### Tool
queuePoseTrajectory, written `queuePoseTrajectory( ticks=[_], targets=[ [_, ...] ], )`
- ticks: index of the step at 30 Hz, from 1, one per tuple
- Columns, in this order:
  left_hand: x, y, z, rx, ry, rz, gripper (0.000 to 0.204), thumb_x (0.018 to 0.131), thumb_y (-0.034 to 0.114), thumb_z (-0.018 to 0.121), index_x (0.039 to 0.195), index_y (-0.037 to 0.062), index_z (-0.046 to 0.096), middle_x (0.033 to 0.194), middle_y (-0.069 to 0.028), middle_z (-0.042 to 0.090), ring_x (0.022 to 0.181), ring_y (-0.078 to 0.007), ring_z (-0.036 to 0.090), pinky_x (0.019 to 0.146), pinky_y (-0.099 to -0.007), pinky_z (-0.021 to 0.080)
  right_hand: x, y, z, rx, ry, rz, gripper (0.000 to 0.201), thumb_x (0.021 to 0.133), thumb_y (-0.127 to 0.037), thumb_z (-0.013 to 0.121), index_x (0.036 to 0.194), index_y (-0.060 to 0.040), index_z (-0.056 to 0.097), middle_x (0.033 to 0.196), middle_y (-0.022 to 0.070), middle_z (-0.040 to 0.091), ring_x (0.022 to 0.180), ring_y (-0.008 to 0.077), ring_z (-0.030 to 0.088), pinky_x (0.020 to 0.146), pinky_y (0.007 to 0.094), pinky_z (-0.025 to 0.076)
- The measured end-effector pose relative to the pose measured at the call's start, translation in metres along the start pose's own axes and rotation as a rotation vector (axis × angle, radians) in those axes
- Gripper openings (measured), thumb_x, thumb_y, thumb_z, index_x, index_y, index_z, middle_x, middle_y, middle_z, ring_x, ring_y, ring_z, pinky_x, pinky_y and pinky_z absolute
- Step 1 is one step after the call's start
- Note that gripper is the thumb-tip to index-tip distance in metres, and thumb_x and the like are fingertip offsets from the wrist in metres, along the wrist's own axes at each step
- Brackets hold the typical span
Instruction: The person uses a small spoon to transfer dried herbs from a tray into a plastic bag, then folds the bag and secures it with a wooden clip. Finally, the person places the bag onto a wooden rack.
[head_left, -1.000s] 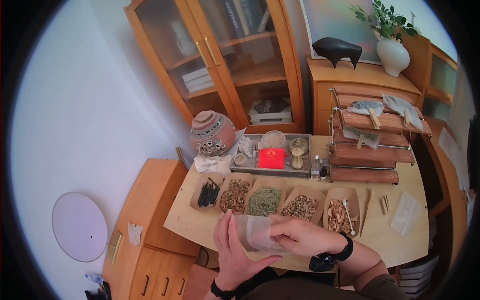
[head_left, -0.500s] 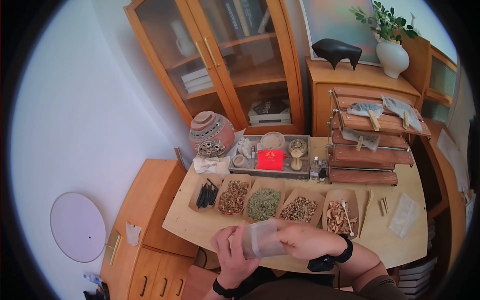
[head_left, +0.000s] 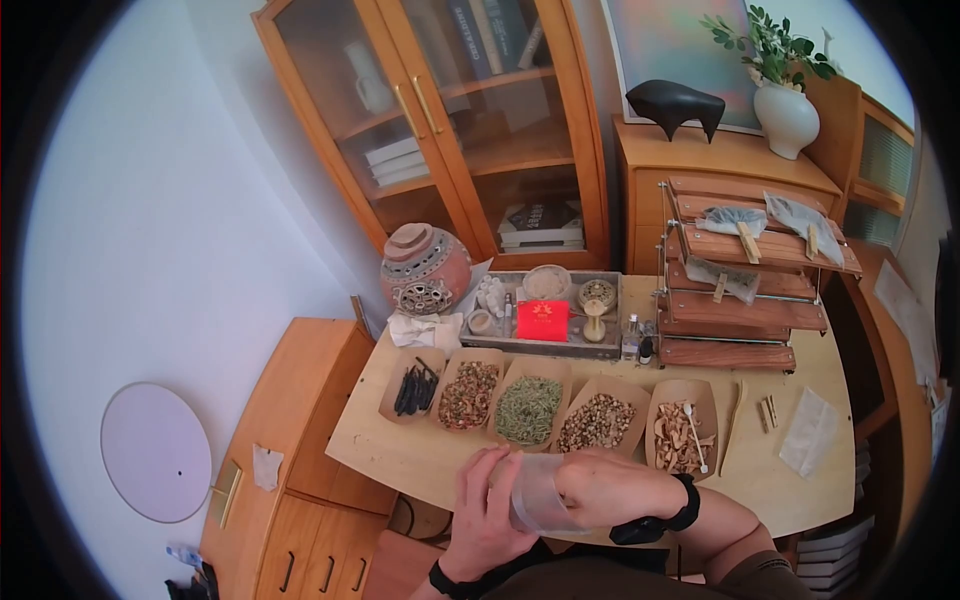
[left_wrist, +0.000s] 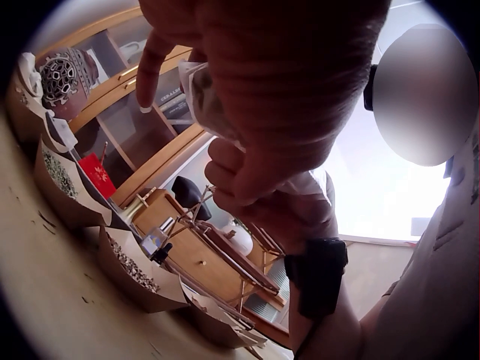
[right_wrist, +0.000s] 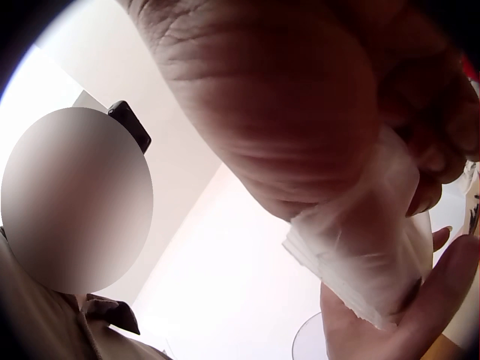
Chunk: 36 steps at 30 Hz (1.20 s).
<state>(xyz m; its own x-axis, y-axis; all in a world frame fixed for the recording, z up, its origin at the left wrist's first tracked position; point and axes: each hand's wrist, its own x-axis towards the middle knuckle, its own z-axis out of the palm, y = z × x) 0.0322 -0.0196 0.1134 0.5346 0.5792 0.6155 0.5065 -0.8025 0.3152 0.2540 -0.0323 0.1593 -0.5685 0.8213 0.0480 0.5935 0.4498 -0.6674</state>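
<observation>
A translucent white pouch [head_left: 540, 492] is held between both hands above the table's front edge. My left hand [head_left: 487, 515] grips its left end, fingers curled round it. At its right end my right hand [head_left: 605, 488] is curled against the pouch, some fingers hidden by the pouch or the hand. In the right wrist view the crinkled pouch [right_wrist: 364, 232] lies between the right palm and the left hand's thumb. Whatever the pouch contains cannot be made out.
Behind the hands stand paper trays of dark pods, petals, green herb [head_left: 528, 408], small buds [head_left: 600, 420] and dried slices [head_left: 680, 440]. Farther back are a grey tray [head_left: 600, 350], a clay pot [head_left: 423, 270] and a wooden rack [head_left: 740, 310]. Clothespins [head_left: 768, 413] and a flat pouch [head_left: 808, 432] lie right.
The left hand, its fingers extended a second ago, has curled round the pouch and moved right. The pouch has shifted right and tilted, with less of it showing between the hands.
</observation>
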Motion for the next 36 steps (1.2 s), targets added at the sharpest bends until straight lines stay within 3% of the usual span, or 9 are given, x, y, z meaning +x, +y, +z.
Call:
queuePoseTrajectory(
  ticks=[9, 14, 22, 28, 36],
  targets=[
    [0.002, 0.003, -0.001, -0.016, 0.004, 0.063, 0.087, 0.069, 0.028, 0.092, 0.141, 0.0003, 0.052, 0.140, -0.0231, 0.052, 0.124, -0.0458, 0.056, 0.104, -0.0543, 0.049, 0.005, 0.002, 0.008, -0.025, 0.027, 0.047, 0.035, 0.083, -0.030, 0.075, 0.074, 0.0039, 0.071, 0.078, 0.0265, 0.068, 0.079, 0.0451, 0.070, 0.073, 0.0484, 0.057],
    [0.005, 0.008, -0.005, -0.061, -0.005, 0.037, 0.087, 0.068, 0.022, 0.091, 0.143, 0.0012, 0.053, 0.141, -0.0217, 0.053, 0.126, -0.0445, 0.056, 0.103, -0.0519, 0.051, 0.006, 0.011, 0.015, -0.005, 0.070, 0.027, 0.043, 0.083, -0.038, 0.077, 0.072, 0.0028, 0.073, 0.077, 0.0253, 0.069, 0.080, 0.0447, 0.071, 0.074, 0.0472, 0.057],
    [-0.006, 0.001, 0.002, -0.169, -0.103, -0.078, 0.095, 0.067, 0.020, 0.092, 0.148, -0.0009, 0.048, 0.139, -0.0217, 0.054, 0.122, -0.0431, 0.057, 0.103, -0.0502, 0.050, 0.009, 0.009, 0.022, -0.071, 0.096, 0.038, 0.028, 0.082, -0.025, 0.076, 0.094, -0.0004, 0.073, 0.092, 0.0223, 0.071, 0.090, 0.0414, 0.072, 0.080, 0.0498, 0.058],
    [-0.025, -0.011, 0.015, -0.229, -0.159, -0.261, 0.097, 0.068, 0.017, 0.092, 0.150, -0.0012, 0.044, 0.136, -0.0232, 0.054, 0.122, -0.0414, 0.058, 0.103, -0.0467, 0.050, 0.008, 0.003, 0.017, -0.157, 0.059, 0.065, 0.034, 0.081, -0.024, 0.078, 0.109, -0.0045, 0.073, 0.102, 0.0166, 0.070, 0.098, 0.0374, 0.072, 0.083, 0.0476, 0.059],
    [-0.045, -0.036, 0.046, -0.277, 0.009, -0.253, 0.088, 0.071, 0.016, 0.090, 0.146, -0.0019, 0.047, 0.132, -0.0216, 0.055, 0.118, -0.0382, 0.060, 0.100, -0.0452, 0.051, 0.014, 0.012, 0.030, -0.138, 0.187, 0.035, 0.042, 0.082, -0.025, 0.080, 0.119, -0.0081, 0.071, 0.095, 0.0119, 0.068, 0.091, 0.0347, 0.072, 0.077, 0.0473, 0.057]
  ],
)
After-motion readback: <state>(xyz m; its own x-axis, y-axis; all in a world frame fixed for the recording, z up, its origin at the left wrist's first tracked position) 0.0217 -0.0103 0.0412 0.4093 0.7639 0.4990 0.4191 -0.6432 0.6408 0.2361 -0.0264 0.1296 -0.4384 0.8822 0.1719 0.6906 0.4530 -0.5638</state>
